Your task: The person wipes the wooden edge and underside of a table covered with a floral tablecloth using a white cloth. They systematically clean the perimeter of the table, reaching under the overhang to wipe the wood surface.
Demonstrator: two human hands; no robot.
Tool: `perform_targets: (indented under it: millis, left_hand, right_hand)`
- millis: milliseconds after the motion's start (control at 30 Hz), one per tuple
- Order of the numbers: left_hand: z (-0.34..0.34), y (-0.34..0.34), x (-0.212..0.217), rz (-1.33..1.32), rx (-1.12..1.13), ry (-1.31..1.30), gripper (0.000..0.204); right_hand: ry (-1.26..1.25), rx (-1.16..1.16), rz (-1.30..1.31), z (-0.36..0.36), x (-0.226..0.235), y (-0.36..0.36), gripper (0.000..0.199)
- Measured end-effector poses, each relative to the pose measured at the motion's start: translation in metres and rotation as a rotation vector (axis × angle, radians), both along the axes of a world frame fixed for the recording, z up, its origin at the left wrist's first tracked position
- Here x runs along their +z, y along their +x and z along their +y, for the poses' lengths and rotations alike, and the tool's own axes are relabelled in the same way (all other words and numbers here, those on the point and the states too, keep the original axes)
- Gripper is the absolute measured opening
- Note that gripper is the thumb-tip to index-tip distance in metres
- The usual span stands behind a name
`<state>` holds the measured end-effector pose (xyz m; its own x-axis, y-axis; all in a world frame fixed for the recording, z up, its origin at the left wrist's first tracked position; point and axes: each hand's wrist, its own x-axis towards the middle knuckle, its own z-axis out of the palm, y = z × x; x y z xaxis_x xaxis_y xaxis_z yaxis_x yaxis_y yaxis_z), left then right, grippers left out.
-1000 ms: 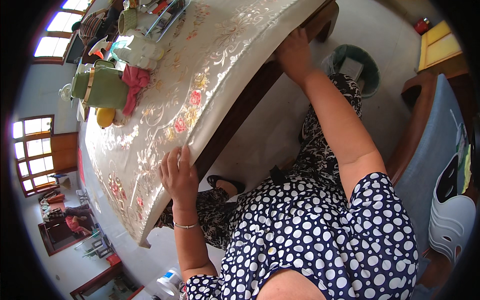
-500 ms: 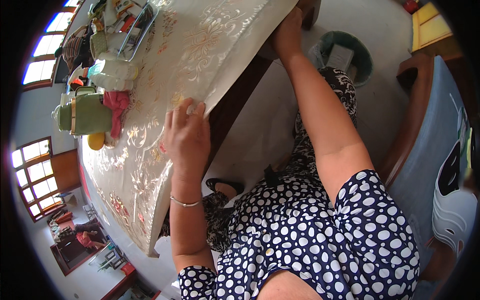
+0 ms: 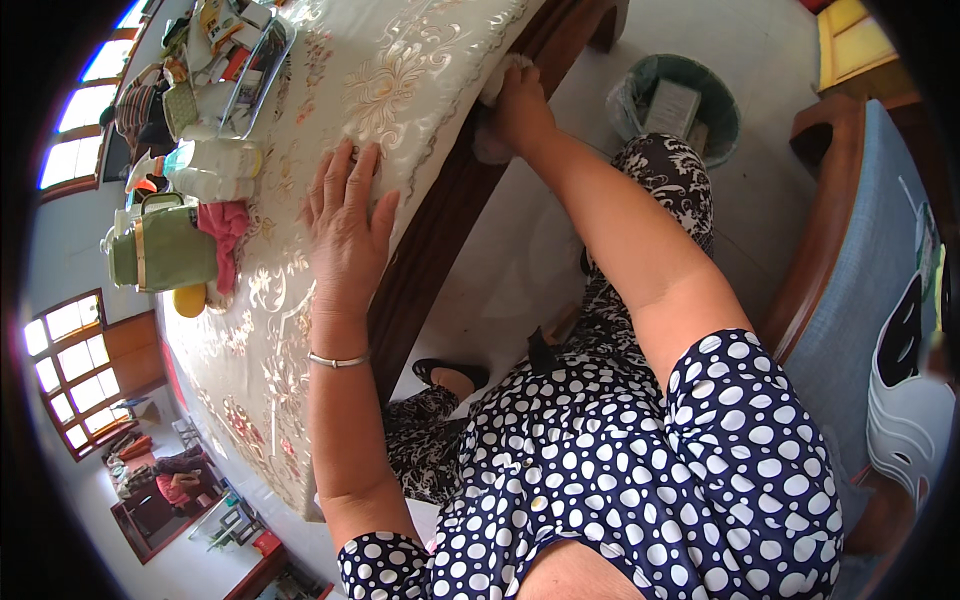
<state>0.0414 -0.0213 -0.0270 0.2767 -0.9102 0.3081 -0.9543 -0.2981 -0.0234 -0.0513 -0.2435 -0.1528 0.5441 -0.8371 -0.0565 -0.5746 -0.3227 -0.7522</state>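
Glossy embroidered tablecloth (image 3: 300, 300), left hand (image 3: 345, 235) now spread flat near table's edge, right hand (image 3: 520, 105) gripping white rag (image 3: 490, 140) against wooden rail (image 3: 440, 230).

Bright daylight, strong fisheye bending

The scene is lit from the windows (image 3: 75, 365) at the left, which are blown out to white; a soft sheen is seen on the tabletop (image 3: 400, 70). Straight edges are curved toward the black rim, and focus stays sharp at the centre.

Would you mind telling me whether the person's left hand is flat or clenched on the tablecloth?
Flat: the left hand lies palm down, fingers spread, on the tablecloth.
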Motion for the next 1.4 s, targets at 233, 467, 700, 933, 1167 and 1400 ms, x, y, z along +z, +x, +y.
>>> perform_targets:
  millis: [233, 467, 700, 933, 1167, 1400]
  left_hand:
    - [0.000, -0.002, -0.003, 0.028, 0.016, -0.080, 0.042]
    - [-0.004, -0.005, -0.004, 0.035, 0.033, -0.118, 0.043]
    - [-0.003, -0.003, -0.005, 0.084, 0.020, -0.157, 0.040]
    - [0.002, 0.004, -0.009, 0.075, 0.020, -0.144, 0.039]
    - [-0.002, -0.002, -0.003, 0.070, 0.011, -0.119, 0.039]
    - [0.000, -0.002, 0.001, 0.057, 0.029, -0.080, 0.039]
  right_hand:
    - [-0.014, 0.146, -0.107, 0.076, -0.026, -0.009, 0.083]
    - [-0.101, 0.616, -0.022, 0.167, -0.048, -0.029, 0.052]
    - [-0.652, 0.938, -0.093, 0.224, -0.068, -0.035, 0.032]
    - [-0.839, 1.057, 0.095, 0.132, -0.020, -0.031, 0.028]
    - [-0.816, 0.764, 0.485, 0.010, -0.027, -0.027, 0.033]
    - [-0.472, 0.237, 0.465, -0.099, 0.009, -0.037, 0.047]
